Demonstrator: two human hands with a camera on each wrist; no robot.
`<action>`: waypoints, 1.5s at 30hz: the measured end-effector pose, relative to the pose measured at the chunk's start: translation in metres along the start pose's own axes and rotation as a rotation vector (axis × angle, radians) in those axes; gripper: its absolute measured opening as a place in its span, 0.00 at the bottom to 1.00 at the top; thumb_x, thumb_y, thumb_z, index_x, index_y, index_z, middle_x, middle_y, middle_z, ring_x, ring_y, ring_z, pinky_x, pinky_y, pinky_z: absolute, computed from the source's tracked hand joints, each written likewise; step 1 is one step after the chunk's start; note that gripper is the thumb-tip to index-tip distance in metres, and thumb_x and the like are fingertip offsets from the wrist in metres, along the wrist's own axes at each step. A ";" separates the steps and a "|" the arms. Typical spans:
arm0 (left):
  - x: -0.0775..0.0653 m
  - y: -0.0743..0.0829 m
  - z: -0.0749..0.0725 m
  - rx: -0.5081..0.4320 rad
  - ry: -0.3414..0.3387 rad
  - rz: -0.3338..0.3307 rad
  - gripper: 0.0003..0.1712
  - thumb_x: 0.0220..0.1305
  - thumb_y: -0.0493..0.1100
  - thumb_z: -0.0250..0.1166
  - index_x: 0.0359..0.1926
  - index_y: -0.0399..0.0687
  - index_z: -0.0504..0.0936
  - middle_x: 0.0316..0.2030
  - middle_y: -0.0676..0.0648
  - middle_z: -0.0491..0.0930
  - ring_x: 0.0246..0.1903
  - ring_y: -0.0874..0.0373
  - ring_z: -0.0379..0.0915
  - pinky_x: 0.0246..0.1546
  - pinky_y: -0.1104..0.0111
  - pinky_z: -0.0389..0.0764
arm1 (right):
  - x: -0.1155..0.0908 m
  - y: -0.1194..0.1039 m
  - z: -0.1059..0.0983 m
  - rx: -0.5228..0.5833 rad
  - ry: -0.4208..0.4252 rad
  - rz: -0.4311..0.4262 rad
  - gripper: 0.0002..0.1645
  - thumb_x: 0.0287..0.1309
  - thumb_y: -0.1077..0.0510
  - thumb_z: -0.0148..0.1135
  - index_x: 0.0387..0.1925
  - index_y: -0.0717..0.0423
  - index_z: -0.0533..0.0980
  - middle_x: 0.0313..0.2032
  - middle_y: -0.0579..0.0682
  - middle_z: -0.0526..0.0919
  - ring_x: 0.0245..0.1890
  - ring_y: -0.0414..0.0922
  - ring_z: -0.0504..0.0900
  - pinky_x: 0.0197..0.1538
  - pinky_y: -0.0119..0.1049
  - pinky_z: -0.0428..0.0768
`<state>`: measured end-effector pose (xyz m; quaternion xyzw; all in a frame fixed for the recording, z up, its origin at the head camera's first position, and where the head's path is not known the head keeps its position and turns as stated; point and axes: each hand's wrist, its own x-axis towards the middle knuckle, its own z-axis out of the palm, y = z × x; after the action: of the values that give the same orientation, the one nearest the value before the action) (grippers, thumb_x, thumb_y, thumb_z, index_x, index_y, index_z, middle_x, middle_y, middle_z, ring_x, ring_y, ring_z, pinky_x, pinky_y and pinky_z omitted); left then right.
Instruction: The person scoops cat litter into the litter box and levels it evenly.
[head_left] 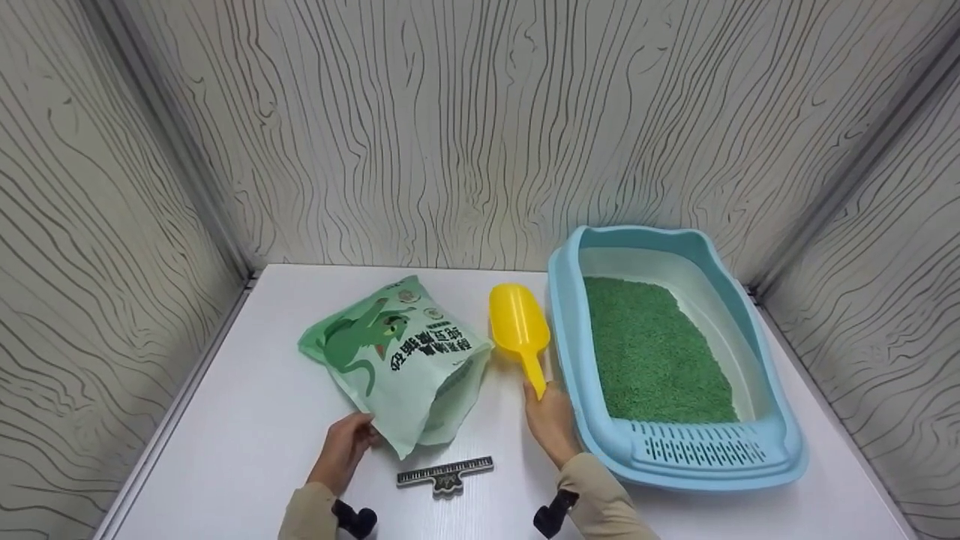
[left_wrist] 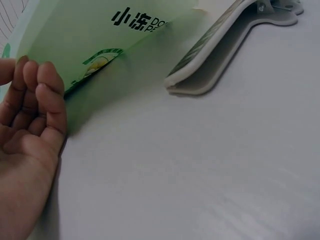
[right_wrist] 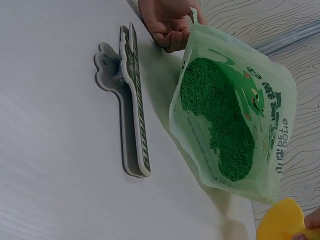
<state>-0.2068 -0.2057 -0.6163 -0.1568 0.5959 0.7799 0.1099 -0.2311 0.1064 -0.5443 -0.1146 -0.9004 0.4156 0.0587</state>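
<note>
A green and white cat litter bag (head_left: 405, 367) with a cat picture lies on the table, its mouth gaping toward the person. Green pellets (right_wrist: 220, 120) show inside it in the right wrist view. My left hand (head_left: 346, 448) pinches the bag's edge at the near left corner, its other fingers curled. In my right hand (head_left: 551, 424) is the handle of a yellow scoop (head_left: 517, 319), gripped with the blade pointing away. The scoop lies between the bag and a blue litter box (head_left: 589, 360). A bag clip (head_left: 445, 475) with a keyboard pattern rests near the bag's mouth.
The litter box, on the right, holds a layer of green litter (head_left: 652, 352) and has a slotted front ledge (head_left: 701, 446). Wood-grain panels (head_left: 420, 135) rise behind the white table (head_left: 225, 420) and along both sides.
</note>
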 end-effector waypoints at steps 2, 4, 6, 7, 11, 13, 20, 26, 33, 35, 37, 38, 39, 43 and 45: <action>0.000 0.000 -0.001 0.012 0.006 -0.001 0.09 0.67 0.44 0.54 0.36 0.43 0.76 0.30 0.54 0.74 0.34 0.62 0.71 0.40 0.72 0.78 | 0.001 0.001 0.004 -0.017 0.021 0.000 0.15 0.64 0.54 0.56 0.33 0.66 0.72 0.20 0.49 0.68 0.21 0.42 0.67 0.25 0.31 0.64; 0.001 -0.001 -0.001 0.020 0.012 -0.004 0.09 0.67 0.44 0.54 0.37 0.43 0.76 0.30 0.53 0.74 0.34 0.62 0.72 0.40 0.72 0.78 | 0.002 0.002 0.007 -0.035 0.041 0.002 0.15 0.63 0.54 0.57 0.32 0.66 0.72 0.20 0.49 0.68 0.21 0.42 0.66 0.25 0.32 0.63; 0.001 -0.002 -0.002 0.019 0.013 -0.004 0.09 0.67 0.44 0.55 0.37 0.43 0.76 0.30 0.53 0.74 0.34 0.61 0.72 0.40 0.71 0.78 | 0.003 0.003 0.010 -0.056 0.047 0.017 0.16 0.63 0.53 0.57 0.32 0.65 0.72 0.21 0.49 0.68 0.21 0.43 0.66 0.26 0.32 0.63; 0.002 -0.002 -0.002 0.016 0.012 -0.004 0.09 0.67 0.44 0.55 0.37 0.43 0.76 0.30 0.53 0.74 0.34 0.61 0.72 0.40 0.71 0.78 | 0.004 0.003 0.011 -0.064 0.049 0.023 0.16 0.63 0.53 0.57 0.32 0.65 0.72 0.21 0.50 0.69 0.22 0.43 0.67 0.26 0.32 0.62; 0.002 -0.003 -0.002 0.018 0.016 -0.002 0.09 0.66 0.45 0.55 0.36 0.44 0.76 0.30 0.53 0.74 0.34 0.61 0.72 0.40 0.71 0.78 | 0.006 0.006 0.015 -0.075 0.041 0.060 0.18 0.65 0.51 0.56 0.33 0.64 0.72 0.22 0.51 0.70 0.22 0.44 0.67 0.26 0.33 0.62; 0.002 -0.002 -0.002 0.019 0.015 0.000 0.09 0.67 0.45 0.55 0.36 0.44 0.76 0.30 0.53 0.74 0.35 0.61 0.72 0.41 0.71 0.78 | 0.007 0.008 0.017 -0.063 0.040 0.075 0.18 0.65 0.51 0.55 0.34 0.65 0.71 0.22 0.50 0.69 0.23 0.44 0.67 0.27 0.33 0.62; 0.001 -0.002 -0.001 0.000 0.007 0.000 0.08 0.67 0.44 0.55 0.35 0.44 0.76 0.30 0.54 0.74 0.34 0.61 0.71 0.40 0.72 0.78 | 0.010 0.019 0.025 -0.008 0.069 0.096 0.18 0.66 0.52 0.54 0.36 0.67 0.71 0.23 0.51 0.68 0.24 0.45 0.68 0.27 0.34 0.62; 0.000 0.000 0.000 -0.017 0.000 0.004 0.08 0.68 0.42 0.54 0.35 0.44 0.76 0.29 0.54 0.74 0.33 0.62 0.71 0.40 0.72 0.77 | 0.010 0.024 0.030 -0.027 0.074 0.102 0.19 0.66 0.51 0.54 0.38 0.68 0.71 0.24 0.52 0.70 0.25 0.45 0.68 0.27 0.34 0.63; 0.000 -0.001 -0.001 0.032 0.002 0.003 0.10 0.68 0.44 0.53 0.36 0.44 0.76 0.30 0.54 0.74 0.34 0.61 0.71 0.40 0.72 0.77 | 0.010 0.027 0.031 -0.074 0.042 0.133 0.20 0.66 0.51 0.54 0.39 0.67 0.70 0.24 0.53 0.72 0.24 0.45 0.69 0.27 0.34 0.66; 0.001 -0.001 -0.002 0.033 0.000 0.003 0.10 0.68 0.44 0.52 0.37 0.44 0.76 0.30 0.54 0.74 0.34 0.61 0.71 0.40 0.72 0.77 | 0.010 0.028 0.031 -0.078 0.028 0.144 0.20 0.65 0.51 0.54 0.39 0.68 0.71 0.25 0.54 0.73 0.25 0.45 0.70 0.28 0.34 0.66; 0.000 -0.001 -0.002 0.029 -0.004 0.004 0.10 0.68 0.45 0.53 0.37 0.43 0.75 0.30 0.54 0.74 0.34 0.61 0.71 0.40 0.72 0.77 | 0.010 0.029 0.032 -0.095 0.017 0.152 0.21 0.65 0.51 0.55 0.40 0.69 0.71 0.27 0.55 0.73 0.27 0.46 0.69 0.30 0.35 0.67; 0.000 -0.001 -0.001 0.027 -0.005 0.003 0.10 0.68 0.45 0.53 0.38 0.43 0.75 0.30 0.54 0.74 0.35 0.61 0.71 0.40 0.72 0.77 | 0.010 0.029 0.032 -0.104 0.008 0.161 0.21 0.65 0.51 0.54 0.41 0.69 0.71 0.29 0.55 0.73 0.28 0.46 0.69 0.31 0.35 0.66; -0.001 -0.001 -0.001 0.030 -0.006 0.003 0.10 0.68 0.45 0.53 0.39 0.43 0.75 0.31 0.54 0.74 0.35 0.61 0.71 0.41 0.72 0.77 | 0.011 0.029 0.032 -0.116 0.005 0.168 0.22 0.65 0.51 0.55 0.41 0.70 0.72 0.30 0.56 0.73 0.29 0.46 0.69 0.33 0.35 0.66; -0.002 0.000 0.000 0.043 -0.003 0.000 0.11 0.68 0.46 0.53 0.41 0.42 0.75 0.32 0.53 0.74 0.36 0.61 0.71 0.41 0.72 0.77 | 0.011 0.031 0.035 -0.156 -0.012 0.187 0.23 0.65 0.51 0.55 0.43 0.71 0.72 0.34 0.58 0.72 0.32 0.48 0.68 0.37 0.38 0.66; -0.002 0.000 0.000 0.050 0.004 -0.003 0.12 0.68 0.46 0.53 0.41 0.41 0.75 0.32 0.53 0.74 0.36 0.61 0.71 0.41 0.72 0.77 | 0.011 0.032 0.036 -0.159 -0.008 0.186 0.23 0.65 0.51 0.55 0.43 0.71 0.73 0.35 0.59 0.72 0.32 0.48 0.69 0.38 0.39 0.67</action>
<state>-0.2053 -0.2053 -0.6156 -0.1565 0.6151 0.7644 0.1137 -0.2442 0.1032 -0.5916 -0.2003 -0.9162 0.3471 0.0068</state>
